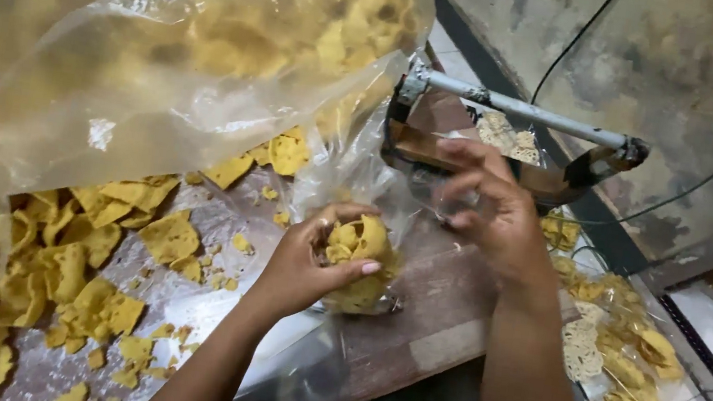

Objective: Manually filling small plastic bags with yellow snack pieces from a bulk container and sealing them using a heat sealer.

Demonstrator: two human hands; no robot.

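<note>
Cupping a filled small bag [358, 260] of yellow chips, the left hand [305, 262] holds it while the right hand [491, 212] pinches its unsealed top beside the sealer [521, 112]; loose chips [94, 268] remain on the worktop [423, 327].

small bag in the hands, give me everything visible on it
The small bag is clear thin plastic, filled at the bottom with yellow chips, curled and broken. Its filled end sits in the left hand, thumb and fingers wrapped round it, over a wooden board. The empty upper part is crumpled and runs up to the right hand, which pinches it near the heat sealer. Whether the top is sealed cannot be told. It looks partly full, tilted toward the sealer.
</note>
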